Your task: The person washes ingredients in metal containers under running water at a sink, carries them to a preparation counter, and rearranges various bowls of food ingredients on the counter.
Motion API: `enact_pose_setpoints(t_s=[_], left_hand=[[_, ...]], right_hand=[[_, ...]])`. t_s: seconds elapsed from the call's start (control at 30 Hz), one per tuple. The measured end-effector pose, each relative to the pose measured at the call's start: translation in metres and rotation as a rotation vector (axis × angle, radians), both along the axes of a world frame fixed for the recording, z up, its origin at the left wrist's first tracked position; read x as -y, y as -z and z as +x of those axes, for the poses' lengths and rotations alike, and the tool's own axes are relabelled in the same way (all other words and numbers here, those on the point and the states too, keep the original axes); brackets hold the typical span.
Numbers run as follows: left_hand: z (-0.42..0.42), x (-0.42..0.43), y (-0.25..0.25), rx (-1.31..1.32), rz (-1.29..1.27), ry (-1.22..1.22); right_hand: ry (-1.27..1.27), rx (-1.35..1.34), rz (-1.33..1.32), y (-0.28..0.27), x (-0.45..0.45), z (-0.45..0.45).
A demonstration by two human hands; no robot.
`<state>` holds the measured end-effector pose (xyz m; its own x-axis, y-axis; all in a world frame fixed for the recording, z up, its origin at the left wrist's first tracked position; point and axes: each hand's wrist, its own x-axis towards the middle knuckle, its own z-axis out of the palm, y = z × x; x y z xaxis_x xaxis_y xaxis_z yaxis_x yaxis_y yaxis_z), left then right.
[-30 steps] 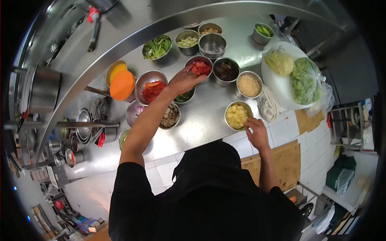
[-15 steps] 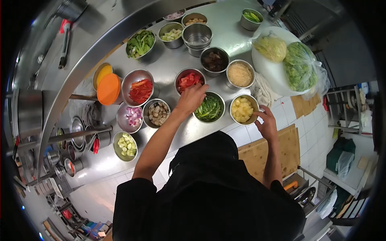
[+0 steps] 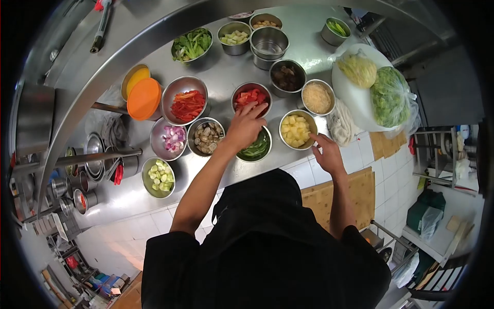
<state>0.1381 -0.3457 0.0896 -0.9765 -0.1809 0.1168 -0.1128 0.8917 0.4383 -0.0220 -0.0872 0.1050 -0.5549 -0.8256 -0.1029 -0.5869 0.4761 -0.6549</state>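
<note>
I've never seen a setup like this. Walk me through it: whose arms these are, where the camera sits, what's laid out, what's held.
There's no machine: a person in black clothing works bare-handed. The one camera is worn on the head, looking forward and down, so you see roughly what they face; straight edges look bent.

On the metal counter stand bowls of food, among them red strips, purple-and-white pieces and leafy greens.

The left hand reaches over the bowl of red pieces. The right hand is at the rim of the bowl of yellow chunks. Whether either grips anything, I can't tell.
</note>
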Motion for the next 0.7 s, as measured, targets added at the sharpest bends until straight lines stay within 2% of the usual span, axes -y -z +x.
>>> enact_pose_setpoints(t_s=[0.07, 0.1, 0.13, 0.2, 0.27, 0.33, 0.4, 0.5, 0.6, 0.67, 0.7], left_hand=[[0.011, -0.016, -0.012, -0.113, 0.052, -0.053], [0.018, -0.022, -0.011, -0.133, 0.011, -0.068], [0.024, -0.027, -0.012, -0.129, 0.009, -0.078], [0.034, -0.035, -0.017, -0.077, -0.064, -0.107], [0.038, -0.034, -0.028, -0.103, -0.113, -0.095], [0.04, -0.025, -0.033, 0.03, -0.135, -0.029], [0.043, -0.017, -0.039, -0.063, -0.101, -0.048], [0.052, 0.007, -0.07, -0.044, 0.149, -0.028], [0.045, 0.042, -0.111, -0.036, 0.212, -0.187], [0.028, 0.07, -0.122, -0.07, 0.249, -0.31], [0.019, 0.09, -0.104, -0.124, 0.181, -0.334]], right_hand=[[-0.033, -0.122, -0.145, 0.001, 0.008, -0.005], [-0.019, -0.244, -0.081, -0.005, 0.016, -0.005], [-0.028, -0.24, -0.083, -0.013, 0.028, -0.004], [-0.168, -0.507, -0.209, -0.024, 0.06, 0.0], [-0.322, -0.519, -0.209, -0.015, 0.092, 0.004], [-0.413, -0.57, -0.165, -0.01, 0.115, 0.011], [-0.522, -0.624, -0.124, -0.001, 0.126, 0.008], [-0.524, -0.596, -0.098, 0.01, 0.129, 0.007], [-0.528, -0.642, -0.146, 0.008, 0.123, 0.014], [-0.565, -0.68, -0.165, 0.007, 0.118, 0.023], [-0.57, -0.665, -0.097, 0.008, 0.115, 0.028]])
